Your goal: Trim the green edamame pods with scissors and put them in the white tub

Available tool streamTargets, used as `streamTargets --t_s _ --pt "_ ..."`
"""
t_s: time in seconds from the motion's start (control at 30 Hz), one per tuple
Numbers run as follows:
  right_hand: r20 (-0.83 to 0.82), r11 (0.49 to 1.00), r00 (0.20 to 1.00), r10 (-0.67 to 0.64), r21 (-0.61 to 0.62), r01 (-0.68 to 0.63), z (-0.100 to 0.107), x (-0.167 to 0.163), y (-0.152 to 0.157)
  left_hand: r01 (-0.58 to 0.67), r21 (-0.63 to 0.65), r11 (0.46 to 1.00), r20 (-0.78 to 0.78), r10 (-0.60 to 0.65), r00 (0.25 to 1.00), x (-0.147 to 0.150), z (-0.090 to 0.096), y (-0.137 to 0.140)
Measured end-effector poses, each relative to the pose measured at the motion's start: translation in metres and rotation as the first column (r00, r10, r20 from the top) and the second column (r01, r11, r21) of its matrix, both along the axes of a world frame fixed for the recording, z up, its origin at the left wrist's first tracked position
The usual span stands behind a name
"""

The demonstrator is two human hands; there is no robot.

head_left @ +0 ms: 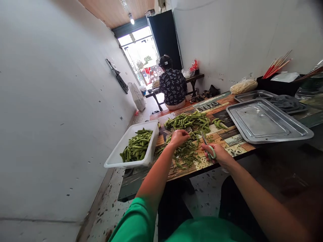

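Observation:
My left hand (179,137) hovers over the table with its fingers pinched together; what they hold, if anything, is too small to make out. In my right hand (220,154) is a pair of scissors with pale green handles (212,152), the blades pointing up and away from me. Beyond my hands lies a long heap of green edamame pods (188,120), with a smaller group of pods (219,123) to its right. Cut bits and trimmings (187,155) are scattered beneath and between my hands. To the left, a white plastic tub (113,157) contains many pods (138,145).
Metal trays (267,122) sit on the table's right side, one bearing a dark cloth (286,102). Behind them are a bagged bundle of sticks (243,86) and a black box (270,84) with red-ended sticks. Another person (173,85) sits farther off, facing away.

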State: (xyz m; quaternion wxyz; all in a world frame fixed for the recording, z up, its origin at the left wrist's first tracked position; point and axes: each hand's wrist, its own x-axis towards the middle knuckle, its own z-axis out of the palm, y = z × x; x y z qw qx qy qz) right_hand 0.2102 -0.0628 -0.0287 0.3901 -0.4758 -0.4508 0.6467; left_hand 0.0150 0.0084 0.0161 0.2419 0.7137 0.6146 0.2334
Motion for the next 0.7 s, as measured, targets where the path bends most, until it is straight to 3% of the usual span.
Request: streamTargets --t_s 0.13,0.4,0.57,0.7 --pt "0.094 0.994 0.991 0.092 0.054 -0.097 0.002 -0.007 -0.001 0.099 -0.039 0.994 0.248 -0.086 0.965 -0.006 0.008 -0.013" --pt "0.174 0.984 0.979 0.103 0.128 -0.126 0.009 -0.014 -0.002 0.175 -0.087 0.981 0.213 -0.153 0.965 -0.009 0.020 -0.027" --pt "0.221 0.974 0.972 0.075 0.191 -0.119 0.010 -0.018 -0.006 0.238 -0.090 0.967 0.182 -0.219 0.958 -0.012 0.017 -0.025" --pt "0.206 0.976 0.978 0.029 0.207 -0.073 0.009 -0.020 -0.006 0.210 -0.130 0.969 0.291 -0.165 0.942 -0.012 0.011 -0.022"
